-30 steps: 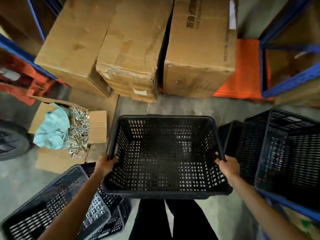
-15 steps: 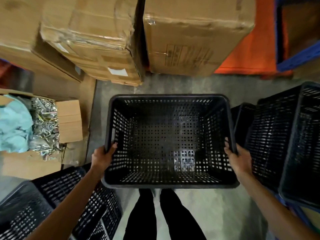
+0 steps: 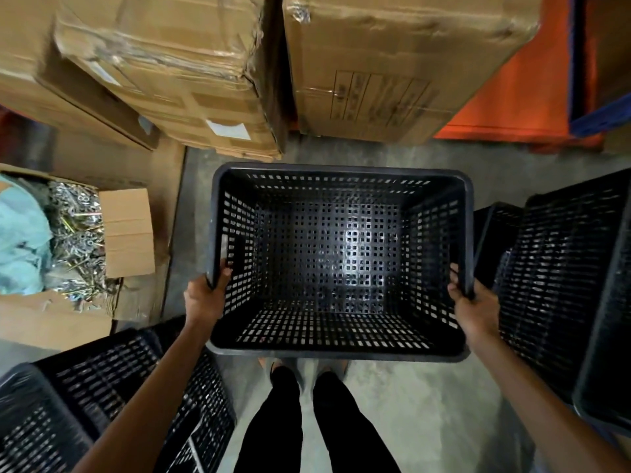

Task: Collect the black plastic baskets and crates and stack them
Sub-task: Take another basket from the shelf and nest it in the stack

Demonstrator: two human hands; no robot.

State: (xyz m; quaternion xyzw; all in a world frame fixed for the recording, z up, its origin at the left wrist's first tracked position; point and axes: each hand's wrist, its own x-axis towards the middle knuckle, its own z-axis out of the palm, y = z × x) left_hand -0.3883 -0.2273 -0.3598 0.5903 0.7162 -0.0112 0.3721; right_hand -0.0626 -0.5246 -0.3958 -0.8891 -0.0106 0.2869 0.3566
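Note:
I hold an empty black perforated plastic crate (image 3: 341, 172) level in front of me, above the concrete floor. My left hand (image 3: 205, 297) grips its left rim near the front corner. My right hand (image 3: 473, 307) grips the right rim opposite. More black crates (image 3: 566, 285) stand tilted on the right, close to the held crate's side. Other black crates (image 3: 102, 397) lie at the lower left under my left forearm.
Large cardboard boxes (image 3: 392, 63) are piled just beyond the crate. An open carton of metal screws (image 3: 75, 244) with a pale blue cloth sits on the left. An orange pallet (image 3: 519, 97) and blue shelving (image 3: 601, 117) stand at the upper right. My legs (image 3: 307, 421) are below the crate.
The crate has stayed in both hands. My view has tipped further down and closer, so the crate now looks bigger and the boxes loom nearer.

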